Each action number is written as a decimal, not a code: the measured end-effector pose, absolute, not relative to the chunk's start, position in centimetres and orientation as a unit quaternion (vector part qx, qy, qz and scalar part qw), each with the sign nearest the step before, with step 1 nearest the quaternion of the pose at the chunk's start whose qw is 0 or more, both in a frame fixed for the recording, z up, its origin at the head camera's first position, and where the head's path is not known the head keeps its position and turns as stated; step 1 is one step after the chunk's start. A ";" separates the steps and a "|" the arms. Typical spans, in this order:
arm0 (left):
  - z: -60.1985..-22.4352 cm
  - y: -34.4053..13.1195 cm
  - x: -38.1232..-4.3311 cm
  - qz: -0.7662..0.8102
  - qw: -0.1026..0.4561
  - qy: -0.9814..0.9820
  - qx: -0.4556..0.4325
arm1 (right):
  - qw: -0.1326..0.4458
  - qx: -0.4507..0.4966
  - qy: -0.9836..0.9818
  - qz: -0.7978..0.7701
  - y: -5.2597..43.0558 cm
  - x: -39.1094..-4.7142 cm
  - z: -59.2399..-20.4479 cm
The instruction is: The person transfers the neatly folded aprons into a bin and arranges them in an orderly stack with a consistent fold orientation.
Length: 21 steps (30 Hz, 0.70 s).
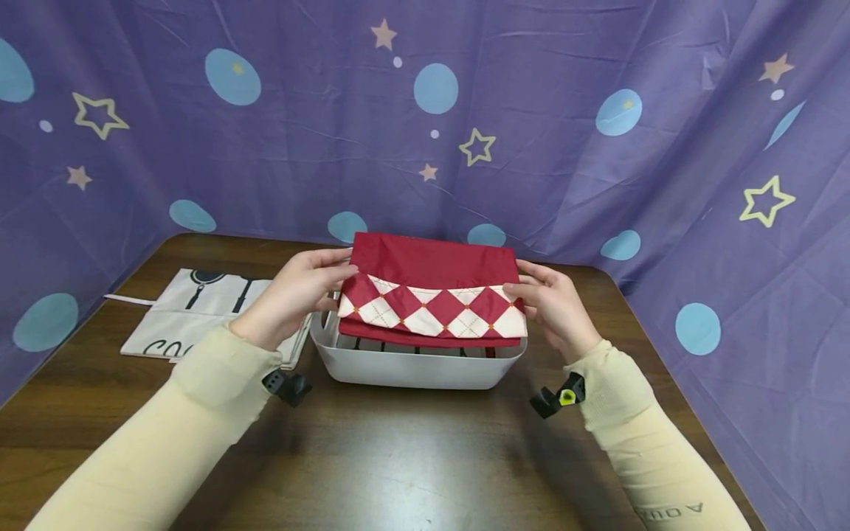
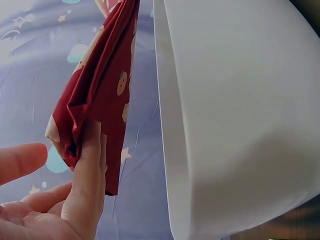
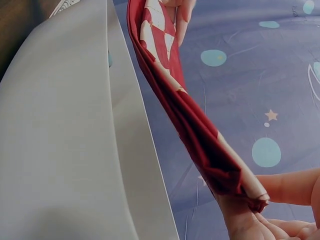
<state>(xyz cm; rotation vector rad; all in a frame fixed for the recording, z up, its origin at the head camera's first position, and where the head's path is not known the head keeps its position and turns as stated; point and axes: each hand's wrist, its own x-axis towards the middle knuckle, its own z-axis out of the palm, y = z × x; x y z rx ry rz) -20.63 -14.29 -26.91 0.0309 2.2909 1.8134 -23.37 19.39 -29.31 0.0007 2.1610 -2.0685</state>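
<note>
A folded red cloth (image 1: 434, 262), with a band of red and white diamonds across its front, is held above a white plastic basket (image 1: 412, 372). My left hand (image 1: 292, 287) grips its left end, the thumb near the front edge and the fingers (image 2: 90, 165) against the other face. At the right end, my right hand (image 1: 551, 302) pinches the cloth, thumb in front and fingers behind. Loose layers of the fold (image 3: 200, 150) show along its lower edge in the right wrist view. Something pale with dark marks is partly visible inside the basket, below the cloth.
Left of the basket lies a folded white cloth (image 1: 169, 317) printed with black kitchen tools and lettering. A white strap (image 1: 129, 299) trails from it. The brown wooden table (image 1: 412, 457) backs onto a purple curtain (image 1: 531, 147) with stars and dots.
</note>
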 end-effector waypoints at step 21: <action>-27.4 -14.8 -20.6 0.615 0.102 0.782 0.010 | 0.080 -0.001 0.725 -0.684 18.8 -23.5 -29.6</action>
